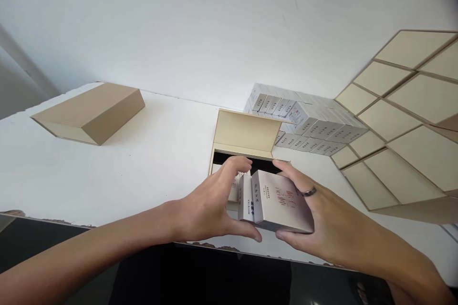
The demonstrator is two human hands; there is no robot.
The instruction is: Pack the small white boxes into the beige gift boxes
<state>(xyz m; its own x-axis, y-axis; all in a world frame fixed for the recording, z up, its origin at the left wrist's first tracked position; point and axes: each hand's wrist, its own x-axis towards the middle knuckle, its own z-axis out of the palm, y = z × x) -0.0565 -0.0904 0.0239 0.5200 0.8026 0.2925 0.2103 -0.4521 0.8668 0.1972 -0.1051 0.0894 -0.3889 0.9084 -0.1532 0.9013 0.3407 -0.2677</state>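
My right hand [315, 205], with a dark ring on one finger, grips a small white tea box [282, 200] with red characters on its face. Against its left side leans a second white box [246, 200] marked WHITE TEA. My left hand [214, 200] curves around that second box with thumb and fingers spread apart. Behind and beneath both hands stands a cream case [246, 131] with its lid raised and a black interior. Another white box lies in the left part of the case, partly hidden by my left hand.
A closed tan box [89, 109] lies at the left of the white table [150, 171]. Stacked small white boxes [307, 124] stand behind the case, against the wall. Large cream boxes [408, 119] are piled at the right. The chipped table edge runs below my wrists.
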